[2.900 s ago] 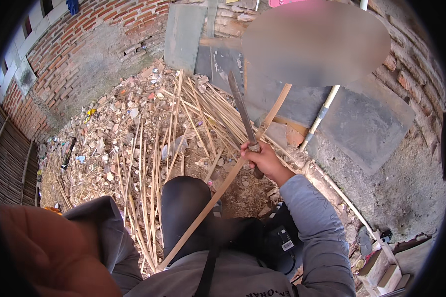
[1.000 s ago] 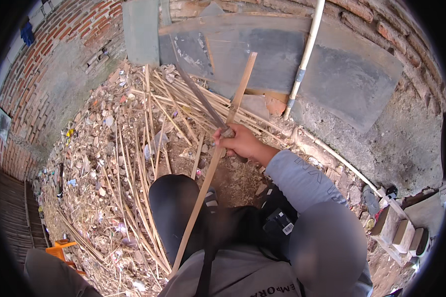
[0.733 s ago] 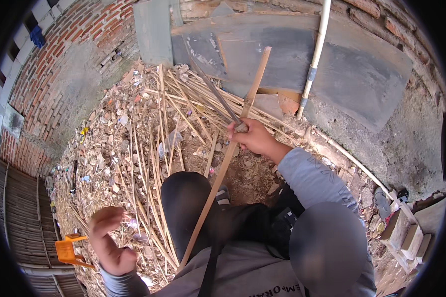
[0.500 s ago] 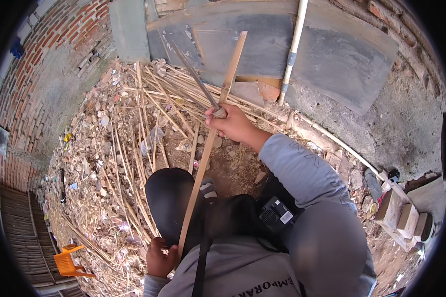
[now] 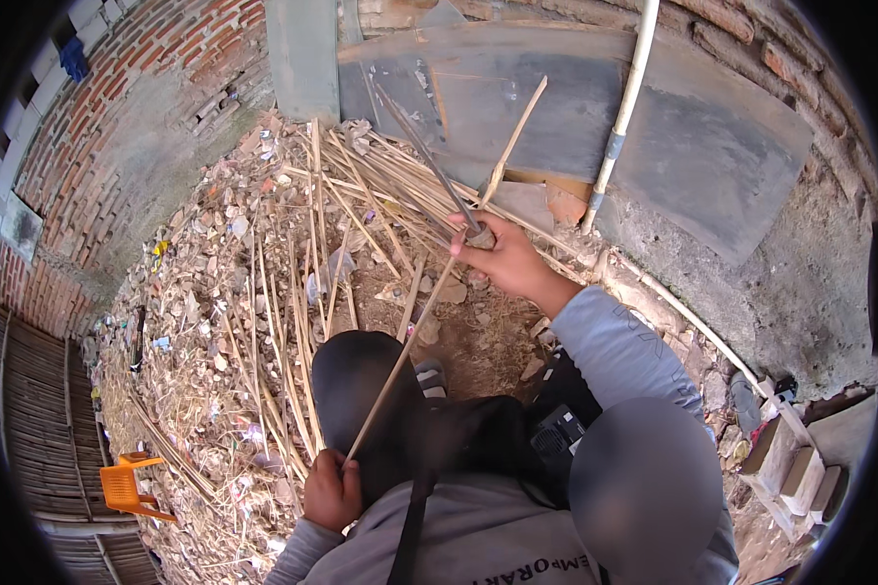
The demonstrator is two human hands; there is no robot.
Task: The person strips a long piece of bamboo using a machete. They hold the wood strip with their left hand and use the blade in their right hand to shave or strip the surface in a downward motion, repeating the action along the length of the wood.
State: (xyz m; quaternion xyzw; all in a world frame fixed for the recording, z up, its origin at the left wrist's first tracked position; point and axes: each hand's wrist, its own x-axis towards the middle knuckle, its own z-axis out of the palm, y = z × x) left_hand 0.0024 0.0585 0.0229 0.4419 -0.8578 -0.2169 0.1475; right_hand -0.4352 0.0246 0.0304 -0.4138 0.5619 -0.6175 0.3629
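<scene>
A long, pale bamboo strip [image 5: 397,366] slants from my lap up toward the dark sheets at the wall, its narrow edge facing up. My left hand [image 5: 332,492] grips its lower end beside my left knee. My right hand [image 5: 509,258] is closed around a knife [image 5: 427,154] and also touches the strip farther up. The knife's long, dark blade points away and to the left, its brown handle mostly hidden in my fingers. Blade and strip cross at this hand. Beyond it, the strip's far part sticks up to the right.
Many cut bamboo strips [image 5: 307,283] lie on rubble and dry scraps to the left and ahead. A white pipe [image 5: 626,107] stands against dark sheets [image 5: 712,136] at the wall. An orange chair [image 5: 125,485] is at the lower left, wooden blocks [image 5: 792,468] at the right.
The strip has turned from its broad face to its narrow edge. My left hand sits a little higher. The whole view has shifted, so the surroundings appear farther right.
</scene>
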